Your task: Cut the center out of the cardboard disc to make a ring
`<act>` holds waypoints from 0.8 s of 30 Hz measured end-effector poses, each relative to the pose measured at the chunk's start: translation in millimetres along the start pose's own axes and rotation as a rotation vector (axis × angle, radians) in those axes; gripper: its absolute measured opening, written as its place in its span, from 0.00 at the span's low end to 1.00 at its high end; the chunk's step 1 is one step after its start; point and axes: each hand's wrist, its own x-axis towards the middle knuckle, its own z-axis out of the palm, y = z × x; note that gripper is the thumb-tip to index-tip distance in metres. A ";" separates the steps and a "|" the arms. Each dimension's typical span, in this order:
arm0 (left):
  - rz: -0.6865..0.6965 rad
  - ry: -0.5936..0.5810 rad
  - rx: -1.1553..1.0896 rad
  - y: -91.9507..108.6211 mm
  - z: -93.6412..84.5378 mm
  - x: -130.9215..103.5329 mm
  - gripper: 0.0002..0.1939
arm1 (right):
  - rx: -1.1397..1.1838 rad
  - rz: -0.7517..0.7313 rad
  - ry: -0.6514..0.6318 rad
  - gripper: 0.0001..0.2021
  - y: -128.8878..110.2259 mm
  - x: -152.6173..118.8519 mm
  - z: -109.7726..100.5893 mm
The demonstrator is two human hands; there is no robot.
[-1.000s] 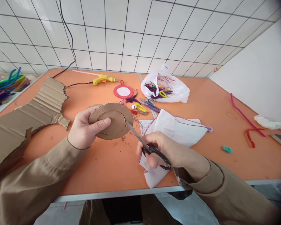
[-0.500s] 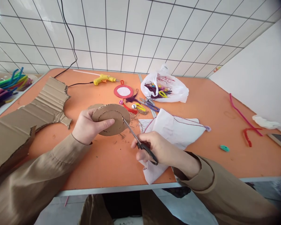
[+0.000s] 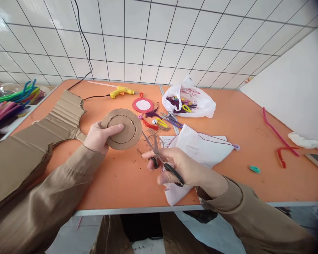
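My left hand (image 3: 99, 137) grips a round cardboard disc (image 3: 127, 135) by its left edge, thumb lying on top. A circular cut line runs inside the disc's rim, and the middle piece still sits within it. In my right hand (image 3: 176, 164) are black-handled scissors (image 3: 159, 155), their blades spread apart. The blade tips point at the disc's right edge, just beside it. Under my right wrist lies a white cloth piece (image 3: 194, 144) with purple stitched edging. Brown scraps are scattered on the orange table (image 3: 116, 190) below the scissors.
A large cut cardboard sheet (image 3: 39, 132) lies at left. Behind are a yellow glue gun (image 3: 122, 92), a red-rimmed round piece (image 3: 143, 105), purple-handled scissors (image 3: 175, 121) and a white plastic bag (image 3: 201, 102) of threads. Pipe cleaners (image 3: 278, 130) lie at right.
The scissors have come out of the cut line and opened, moving off the disc's right edge. My left hand has turned the disc to face me more fully.
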 end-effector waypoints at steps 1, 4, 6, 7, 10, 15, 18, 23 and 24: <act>-0.027 -0.010 -0.027 -0.8 -0.5 1.0 0.19 | 0.029 0.023 0.002 0.28 -1.7 1.8 -0.7; -0.089 -0.064 -0.140 -2.5 -3.6 3.2 0.16 | 0.144 0.048 0.078 0.26 -8.7 6.3 -2.8; -0.080 -0.147 -0.204 -3.6 -6.3 2.4 0.15 | 0.197 -0.018 0.151 0.25 -13.9 7.9 -3.9; -0.069 -0.210 -0.210 -4.4 -7.1 0.8 0.16 | 0.211 -0.059 0.172 0.25 -16.3 8.4 -4.1; -0.075 -0.456 -0.111 -7.9 -5.8 -7.6 0.18 | 0.199 -0.095 0.115 0.23 -21.7 9.4 -1.9; -0.096 -0.666 -0.069 -13.1 4.1 -21.6 0.17 | 0.118 -0.046 -0.003 0.21 -24.1 14.0 6.8; -0.058 -0.618 -0.133 -13.9 7.1 -26.8 0.11 | 0.092 -0.056 -0.047 0.21 -21.2 17.9 10.0; -0.092 -0.648 -0.133 -17.1 7.6 -32.5 0.09 | 0.111 -0.063 -0.325 0.21 -10.0 22.9 7.2; -0.095 -0.664 -0.138 -17.8 7.8 -33.1 0.10 | 0.119 -0.035 -0.350 0.20 -7.8 23.1 5.5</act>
